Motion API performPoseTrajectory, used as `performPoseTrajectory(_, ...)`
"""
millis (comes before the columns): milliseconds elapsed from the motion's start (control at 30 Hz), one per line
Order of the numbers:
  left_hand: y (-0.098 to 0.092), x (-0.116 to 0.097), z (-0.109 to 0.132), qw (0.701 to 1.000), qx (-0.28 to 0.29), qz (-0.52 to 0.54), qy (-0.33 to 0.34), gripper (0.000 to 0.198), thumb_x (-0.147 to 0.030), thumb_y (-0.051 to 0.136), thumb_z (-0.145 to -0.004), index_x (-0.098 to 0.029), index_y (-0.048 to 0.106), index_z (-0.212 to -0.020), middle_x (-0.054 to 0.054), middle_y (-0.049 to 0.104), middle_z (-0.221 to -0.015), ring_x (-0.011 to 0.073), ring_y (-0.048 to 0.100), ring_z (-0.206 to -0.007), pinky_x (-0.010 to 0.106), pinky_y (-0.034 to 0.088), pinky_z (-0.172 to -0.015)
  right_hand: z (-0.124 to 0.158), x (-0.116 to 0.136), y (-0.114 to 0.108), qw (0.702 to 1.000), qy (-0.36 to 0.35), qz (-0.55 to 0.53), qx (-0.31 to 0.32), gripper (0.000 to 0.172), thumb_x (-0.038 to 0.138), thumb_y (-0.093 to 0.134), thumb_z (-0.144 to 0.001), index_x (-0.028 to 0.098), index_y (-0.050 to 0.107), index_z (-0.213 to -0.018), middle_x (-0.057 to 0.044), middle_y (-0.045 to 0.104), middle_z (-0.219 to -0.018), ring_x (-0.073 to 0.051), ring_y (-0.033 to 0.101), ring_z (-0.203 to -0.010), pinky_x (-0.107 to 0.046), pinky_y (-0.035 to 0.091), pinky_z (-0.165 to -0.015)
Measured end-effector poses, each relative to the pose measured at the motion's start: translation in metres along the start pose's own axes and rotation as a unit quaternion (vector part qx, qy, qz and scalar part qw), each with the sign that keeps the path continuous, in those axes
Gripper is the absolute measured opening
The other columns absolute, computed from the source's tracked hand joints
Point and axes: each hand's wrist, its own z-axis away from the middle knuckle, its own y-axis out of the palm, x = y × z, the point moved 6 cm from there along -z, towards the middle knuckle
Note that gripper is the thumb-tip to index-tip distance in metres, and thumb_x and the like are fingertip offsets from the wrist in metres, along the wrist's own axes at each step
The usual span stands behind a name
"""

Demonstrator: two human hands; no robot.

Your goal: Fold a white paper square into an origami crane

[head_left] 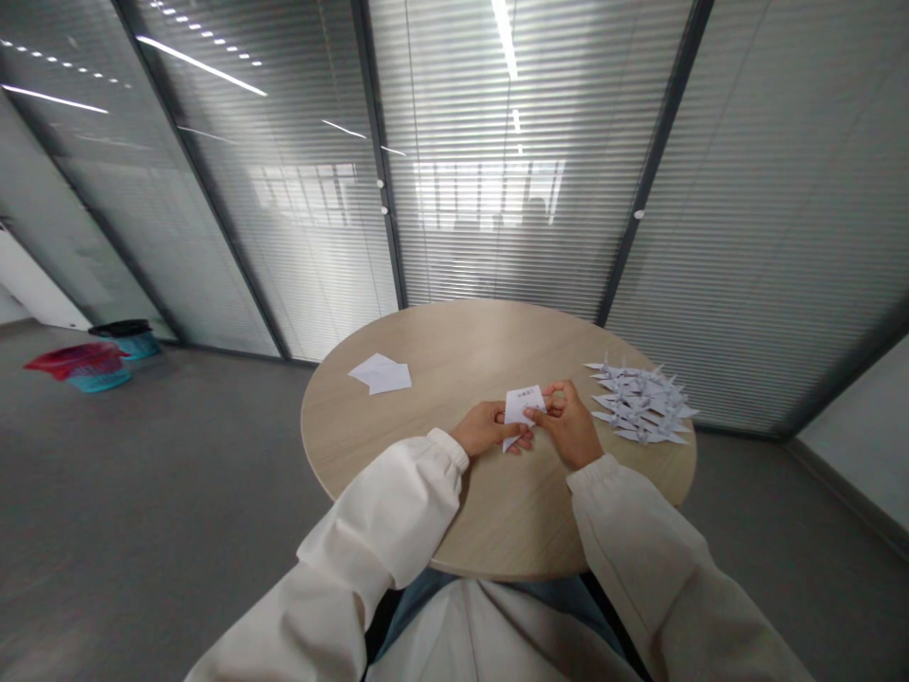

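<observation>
A small folded sheet of white paper (522, 402) with some dark print near its top is held up over the middle of the table. My left hand (487, 429) is closed on its lower left, thumb across the front and some fingertips showing below. From the other side, my right hand (570, 428) pinches the paper's right edge between thumb and fingers. The back of the paper is hidden from me.
The round wooden table (483, 332) stands close to a glass partition (490, 237) with blinds. Loose white paper sheets (383, 373) lie at the left, and a pile of folded paper cranes (643, 403) sits at the right. Two lined bins (99, 379) stand on the floor, far left.
</observation>
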Motion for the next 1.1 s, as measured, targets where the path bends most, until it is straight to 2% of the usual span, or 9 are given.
performPoseTrajectory(400,0.0,0.0025,-0.0009,1.0,0.011,0.024,0.001,0.049,-0.04,0.075,-0.058,-0.006,0.057,-0.089,0.014,0.068,-0.08,0.0185,0.066,-0.064,0.03,0.052,-0.061,-0.0006,-0.0023,0.0008,1.0,0.0,-0.012,0.018,0.041,0.038,0.071,-0.062,0.023,0.043,-0.089,0.003,0.064,-0.064,-0.017,0.061,-0.054,-0.027,0.045,-0.053)
performPoseTrajectory(633,0.0015,0.0009,0.0,1.0,0.011,0.019,0.004,0.049,-0.04,0.075,-0.058,-0.006,0.056,-0.089,0.014,0.067,-0.078,0.0186,0.065,-0.064,0.029,0.051,-0.058,-0.0004,0.0,0.0014,1.0,-0.001,-0.014,0.023,0.038,0.037,0.071,-0.062,0.022,0.048,-0.088,0.003,0.063,-0.062,-0.017,0.061,-0.056,-0.028,0.047,-0.055)
performPoseTrajectory(733,0.0022,0.0018,0.0003,1.0,0.025,0.008,0.011,0.047,-0.041,0.073,-0.061,-0.007,0.057,-0.088,0.014,0.068,-0.079,0.0189,0.066,-0.065,0.03,0.051,-0.06,0.0,0.0024,0.0043,0.998,-0.001,-0.049,0.044,0.039,0.035,0.07,-0.063,0.022,0.049,-0.094,0.0,0.065,-0.07,-0.018,0.063,-0.064,-0.029,0.049,-0.06)
performPoseTrajectory(867,0.0065,0.0048,0.001,0.997,0.072,-0.016,0.003,0.046,-0.044,0.069,-0.064,-0.007,0.058,-0.089,0.015,0.068,-0.08,0.0187,0.066,-0.067,0.029,0.051,-0.062,0.002,0.0049,0.0083,0.996,-0.004,-0.053,0.077,0.043,0.032,0.069,-0.064,0.021,0.05,-0.1,-0.003,0.067,-0.082,-0.019,0.064,-0.073,-0.031,0.05,-0.066)
performPoseTrajectory(967,0.0083,0.0027,0.002,0.996,0.078,-0.033,0.004,0.045,-0.044,0.069,-0.065,-0.007,0.059,-0.089,0.015,0.068,-0.082,0.0172,0.065,-0.065,0.028,0.051,-0.061,0.0026,0.0048,0.0064,0.997,-0.005,-0.038,0.063,0.038,0.032,0.068,-0.065,0.02,0.053,-0.098,-0.003,0.067,-0.079,-0.019,0.063,-0.07,-0.031,0.05,-0.064)
performPoseTrajectory(1100,0.0068,-0.004,0.0036,0.998,0.037,-0.041,0.004,0.045,-0.036,0.076,-0.058,-0.008,0.059,-0.088,0.011,0.068,-0.077,0.0147,0.064,-0.061,0.027,0.051,-0.06,0.0009,0.0049,0.0007,0.999,-0.01,-0.045,0.025,0.036,0.033,0.068,-0.066,0.019,0.054,-0.095,-0.005,0.067,-0.081,-0.02,0.063,-0.071,-0.031,0.05,-0.063)
